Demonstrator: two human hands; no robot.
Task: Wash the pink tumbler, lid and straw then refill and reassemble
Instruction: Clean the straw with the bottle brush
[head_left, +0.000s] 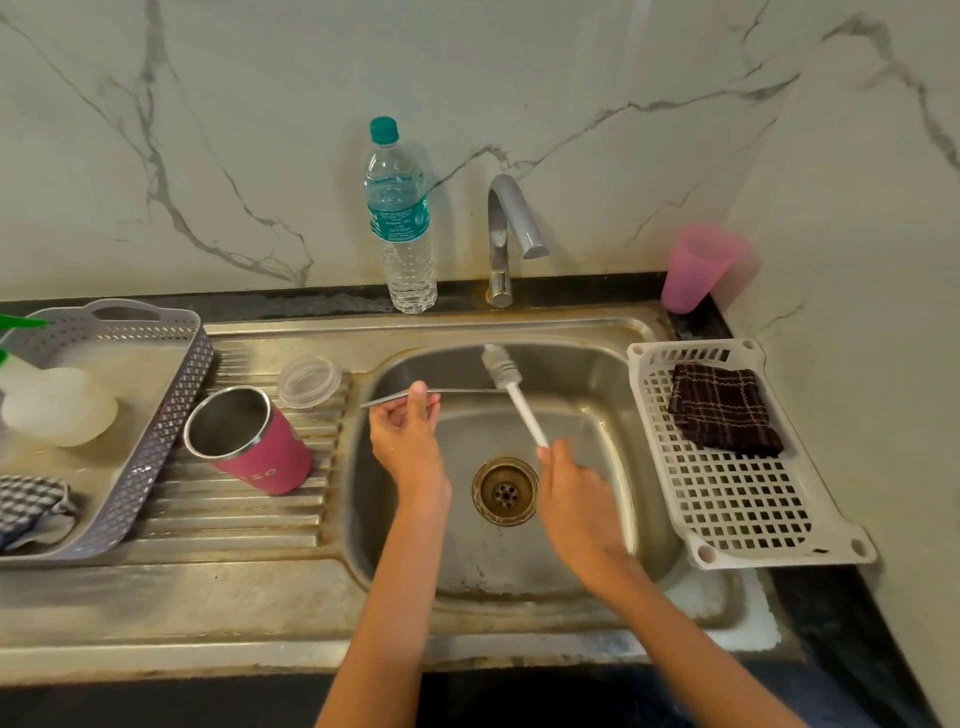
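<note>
The pink tumbler (253, 443) stands open and leaning on the ribbed drainboard, left of the sink basin (613, 395). Its clear lid (308, 381) lies just behind it on the drainboard. Over the basin my left hand (404, 435) pinches a thin metal straw (457, 392) held level. My right hand (574, 501) grips the white handle of a bottle brush (511, 387), whose bristle head points up toward the tap and crosses the straw's right end.
A water bottle (401, 218) and the tap (506, 234) stand behind the sink. A pink plastic cup (696, 270) sits at the back right. A white rack (737, 467) with a dark cloth (722, 410) lies right; a grey basket (150, 415) with a spray bottle (52, 400) left.
</note>
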